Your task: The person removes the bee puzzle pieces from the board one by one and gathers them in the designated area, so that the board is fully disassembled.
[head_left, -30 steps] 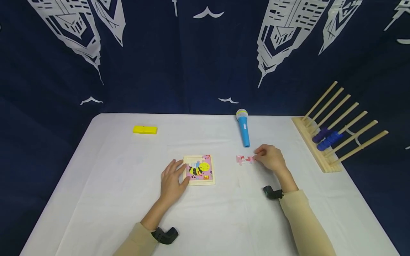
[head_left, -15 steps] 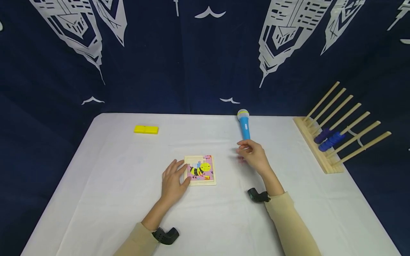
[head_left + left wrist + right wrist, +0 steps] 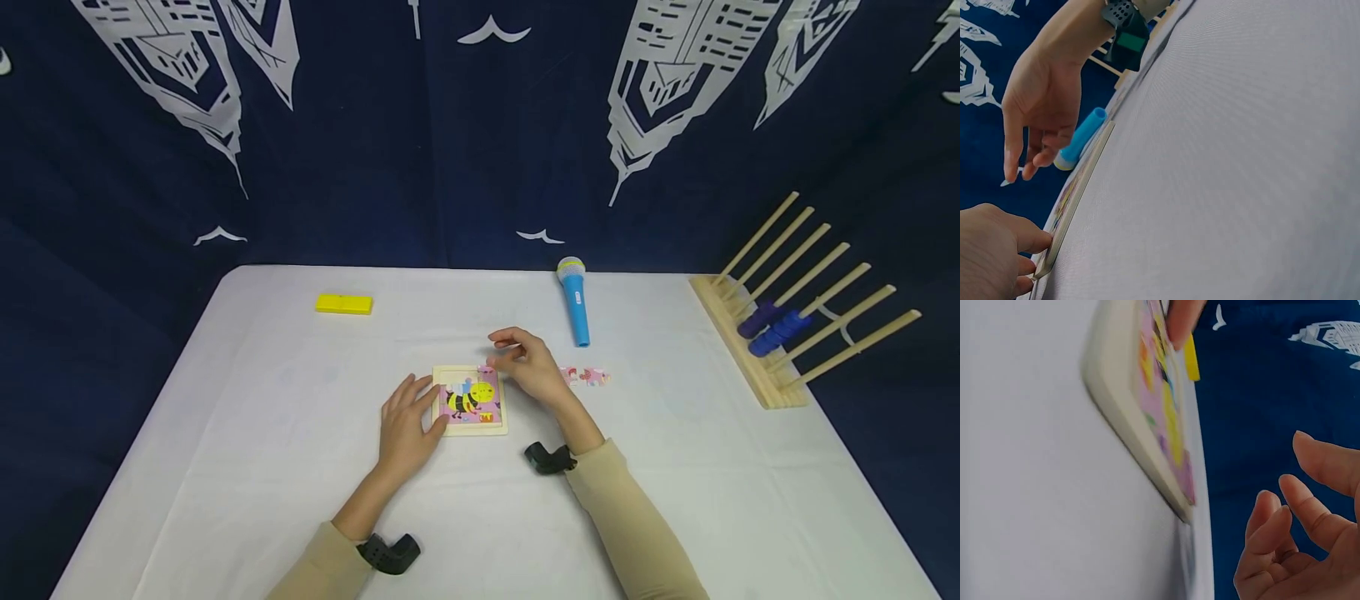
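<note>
My left hand rests at the left side of a small wooden jigsaw puzzle with a bee picture. Its thumb and fingertips touch the frame, and the fingers are fairly straight. Just beyond the puzzle's upper right corner hovers my right hand, palm facing left. In the right wrist view the right hand's fingers are loosely bent, thumb apart, with nothing seen between them. Pink puzzle pieces lie on the table to the right, partly behind that hand. The puzzle's upper left shows bare wood.
A blue toy microphone lies behind the right hand. At the back left is a yellow block. A wooden peg rack with blue and purple rings stands at the right edge of the white-covered table.
My right hand has moved left from the loose pink pieces to the puzzle's upper right corner, leaving those pieces on the table. The left hand stays at the puzzle.
</note>
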{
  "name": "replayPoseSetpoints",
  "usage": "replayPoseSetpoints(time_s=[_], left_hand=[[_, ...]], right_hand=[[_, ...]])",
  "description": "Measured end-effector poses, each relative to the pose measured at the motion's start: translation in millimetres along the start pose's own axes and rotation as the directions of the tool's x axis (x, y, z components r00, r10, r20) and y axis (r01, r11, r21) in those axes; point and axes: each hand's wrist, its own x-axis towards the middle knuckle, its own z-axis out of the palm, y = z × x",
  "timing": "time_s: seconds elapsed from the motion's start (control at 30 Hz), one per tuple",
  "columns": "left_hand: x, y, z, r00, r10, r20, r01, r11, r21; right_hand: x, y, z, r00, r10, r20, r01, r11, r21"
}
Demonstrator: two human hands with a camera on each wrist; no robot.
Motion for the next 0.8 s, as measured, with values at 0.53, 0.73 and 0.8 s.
replayPoseSetpoints(time_s=[0.53, 0.73, 0.8], left_hand=[[-0.9, -0.4, 0.1, 1.0, -0.005, -0.007, 0.005, 1.0, 0.008], [-0.7, 0.0, 0.4, 1.0, -0.007, -0.004, 0.007, 1.0, 0.01], [-0.7, 0.3, 0.5, 1.0, -0.007, -0.003, 0.007, 1.0, 0.007]], right_hand=[[1.6, 18, 13, 1.0, 0.018, 0.011, -0.018, 0.999, 0.028], [1.1, 21, 15, 1.0, 0.026, -0.004, -0.026, 1.0, 0.01], [0.9, 22, 15, 1.0, 0.027, -0.007, -0.027, 1.0, 0.005]])
